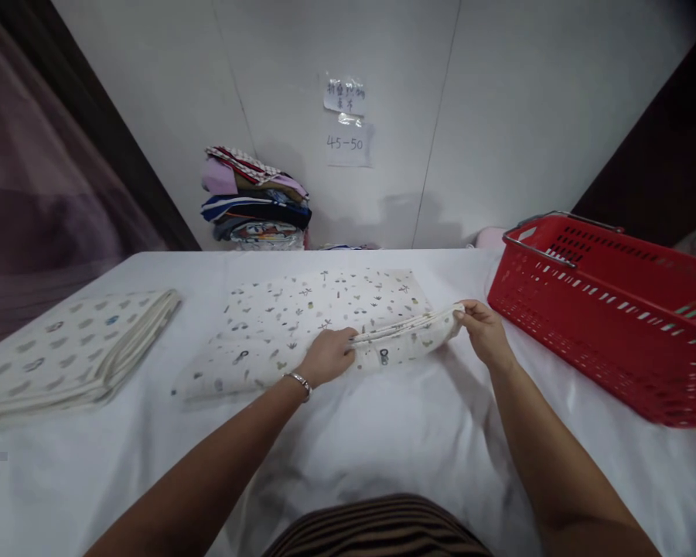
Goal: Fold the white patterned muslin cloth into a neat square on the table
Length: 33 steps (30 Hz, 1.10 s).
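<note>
A white cloth [278, 333] with small scattered prints lies partly folded in front of me. My left hand [329, 356], with a bracelet at the wrist, is closed on the folded layers near the cloth's middle. At the cloth's right end, my right hand [482, 329] pinches a corner and lifts it slightly off the surface. Between the two hands the layered edge runs in a nearly straight line. The fingertips of the left hand are partly hidden by the hand itself.
A folded cloth with grey prints [63, 348] rests at the left on the white-covered table [348, 449]. On the right stands a red perforated basket [603, 309] with a metal handle. Behind the table, a stack of folded fabrics [258, 197] is near the wall, below paper notes [348, 143].
</note>
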Available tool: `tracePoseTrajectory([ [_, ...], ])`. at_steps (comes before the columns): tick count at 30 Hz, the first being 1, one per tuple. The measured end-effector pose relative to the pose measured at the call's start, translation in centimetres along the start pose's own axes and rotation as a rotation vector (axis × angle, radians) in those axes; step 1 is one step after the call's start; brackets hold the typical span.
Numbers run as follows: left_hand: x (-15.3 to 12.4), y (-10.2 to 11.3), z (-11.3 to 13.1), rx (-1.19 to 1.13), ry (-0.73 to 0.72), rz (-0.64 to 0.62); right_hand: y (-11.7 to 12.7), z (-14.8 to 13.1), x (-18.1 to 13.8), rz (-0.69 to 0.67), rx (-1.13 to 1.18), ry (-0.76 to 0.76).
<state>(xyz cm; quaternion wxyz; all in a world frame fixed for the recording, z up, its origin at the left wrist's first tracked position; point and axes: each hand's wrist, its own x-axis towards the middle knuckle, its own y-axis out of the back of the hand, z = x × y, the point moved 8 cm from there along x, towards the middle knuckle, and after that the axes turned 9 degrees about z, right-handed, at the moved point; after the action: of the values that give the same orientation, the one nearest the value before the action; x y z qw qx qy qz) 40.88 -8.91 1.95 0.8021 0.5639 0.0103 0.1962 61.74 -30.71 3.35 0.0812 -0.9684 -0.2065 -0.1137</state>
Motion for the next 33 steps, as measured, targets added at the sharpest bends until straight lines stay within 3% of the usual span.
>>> tracePoseTrajectory([
  [8,-1.8,1.1,-0.4,-0.204,-0.139,0.143,0.4,-0.3,0.0,0.012,0.005,-0.007],
  [17,-1.2,0.3,1.3,-0.190,-0.196,0.122,0.2,-1.0,-0.6,0.010,-0.005,0.003],
  [25,-0.2,0.5,1.5,-0.315,-0.013,0.211,0.0,-0.9,-0.7,-0.009,0.040,-0.011],
  [33,0.5,-0.2,2.0,-0.268,0.008,0.151,0.1,-0.7,-0.6,-0.003,0.013,0.002],
])
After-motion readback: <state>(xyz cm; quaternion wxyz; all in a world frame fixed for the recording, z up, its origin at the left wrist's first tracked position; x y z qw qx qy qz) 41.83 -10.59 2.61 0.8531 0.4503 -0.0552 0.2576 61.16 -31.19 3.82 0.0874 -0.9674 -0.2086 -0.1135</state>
